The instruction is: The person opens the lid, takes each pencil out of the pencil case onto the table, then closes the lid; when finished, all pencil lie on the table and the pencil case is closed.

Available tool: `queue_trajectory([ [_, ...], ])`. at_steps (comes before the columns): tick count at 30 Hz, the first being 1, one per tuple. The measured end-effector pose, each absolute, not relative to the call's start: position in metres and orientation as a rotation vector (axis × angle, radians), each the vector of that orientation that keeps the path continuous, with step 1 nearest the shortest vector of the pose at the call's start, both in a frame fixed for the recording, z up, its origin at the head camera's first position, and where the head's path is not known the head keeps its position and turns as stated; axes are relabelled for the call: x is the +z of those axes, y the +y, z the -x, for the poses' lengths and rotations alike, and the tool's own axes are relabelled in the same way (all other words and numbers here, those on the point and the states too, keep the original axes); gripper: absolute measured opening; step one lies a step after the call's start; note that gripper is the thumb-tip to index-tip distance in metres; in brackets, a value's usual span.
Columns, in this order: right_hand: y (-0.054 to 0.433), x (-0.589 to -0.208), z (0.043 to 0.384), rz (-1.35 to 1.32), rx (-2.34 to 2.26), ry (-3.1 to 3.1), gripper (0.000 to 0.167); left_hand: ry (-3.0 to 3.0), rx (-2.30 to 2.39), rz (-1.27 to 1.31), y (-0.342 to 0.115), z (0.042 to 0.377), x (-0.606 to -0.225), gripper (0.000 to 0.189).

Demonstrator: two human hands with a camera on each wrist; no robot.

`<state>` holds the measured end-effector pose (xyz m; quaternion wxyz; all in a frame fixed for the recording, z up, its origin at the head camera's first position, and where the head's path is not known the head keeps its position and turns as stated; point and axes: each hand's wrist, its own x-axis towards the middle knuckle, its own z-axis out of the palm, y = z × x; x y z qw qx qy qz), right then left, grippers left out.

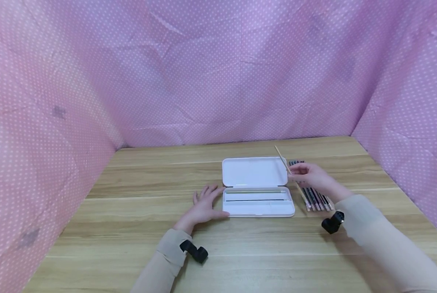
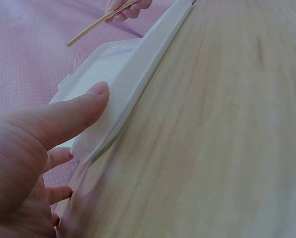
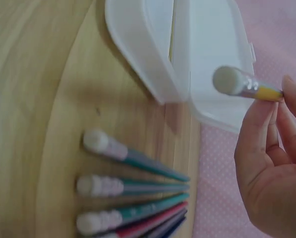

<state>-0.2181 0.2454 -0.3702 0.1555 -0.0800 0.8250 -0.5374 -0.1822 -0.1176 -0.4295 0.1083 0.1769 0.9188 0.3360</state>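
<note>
A white pencil case [image 1: 255, 209] lies with its lid [image 1: 255, 171] folded back. Inside it are a yellowish pencil [image 1: 253, 191] and a dark one [image 1: 255, 200]. My left hand [image 1: 205, 207] touches the case's left end with fingers spread, the thumb [image 2: 91, 101] along its front corner. Between thumb and fingers, my right hand [image 1: 315, 179] pinches a yellow pencil [image 3: 267, 92], raised and slanted beside the lid's right side. Its white eraser [image 3: 227, 80] points toward the right wrist camera. Below that hand lies a row of several pencils [image 1: 315, 199], partly hidden by it.
The wooden table [image 1: 148, 171] extends around the case. A pink dotted cloth [image 1: 218, 81] hangs behind the table and along both sides. Each wrist wears a small black camera, such as the right one [image 1: 333, 222].
</note>
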Motion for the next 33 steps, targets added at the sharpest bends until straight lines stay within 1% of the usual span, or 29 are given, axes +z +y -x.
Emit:
queue_trajectory([
  [5,0.265,-0.371,0.219,0.162,-1.537,2.367,0.054,2.699,0.994,-0.532,-0.118,0.182,-0.429,0.085],
  [11,0.287,-0.376,0.221,0.118,-1.577,2.368,0.052,2.703,0.993,-0.536,-0.118,0.182,-0.43,0.085],
  [20,0.308,-0.382,0.226,0.064,-1.435,2.499,0.057,2.7,0.998,-0.52,-0.118,0.181,-0.429,0.085],
  [24,0.318,-0.387,0.228,0.024,-1.445,2.488,0.056,2.694,0.996,-0.528,-0.118,0.181,-0.43,0.086],
  [33,0.335,-0.394,0.23,-0.027,-1.276,2.524,0.053,2.696,0.999,-0.526,-0.118,0.183,-0.43,0.085],
])
